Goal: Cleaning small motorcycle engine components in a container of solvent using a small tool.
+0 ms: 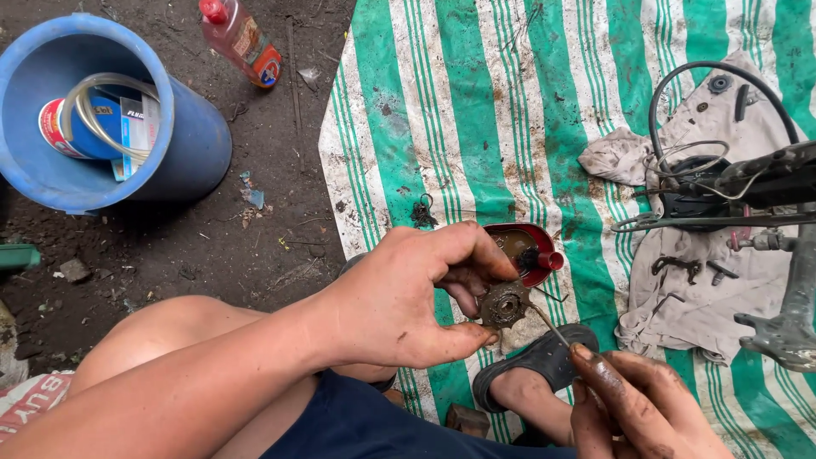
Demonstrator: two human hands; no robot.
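Note:
My left hand (pixel 408 293) grips a small rusty, greasy sprocket (pixel 505 303) between thumb and fingers, above a green-and-white striped tarp (pixel 476 110). My right hand (pixel 642 408), its fingers black with grease, holds a thin metal pick (pixel 551 326) whose tip touches the sprocket's right side. Just behind the sprocket sits a small red dish (pixel 534 248) with dark oily residue. My bare knee and a dark sandal (pixel 535 361) lie below the hands.
A blue bucket (pixel 191 127) with a tin, hose and packets stands upper left on dirt. A red-capped bottle (pixel 242 41) lies near it. At right, bicycle parts, black cable and small bolts rest on a grey rag (pixel 697 297); a small clip (pixel 422 211) lies on the tarp.

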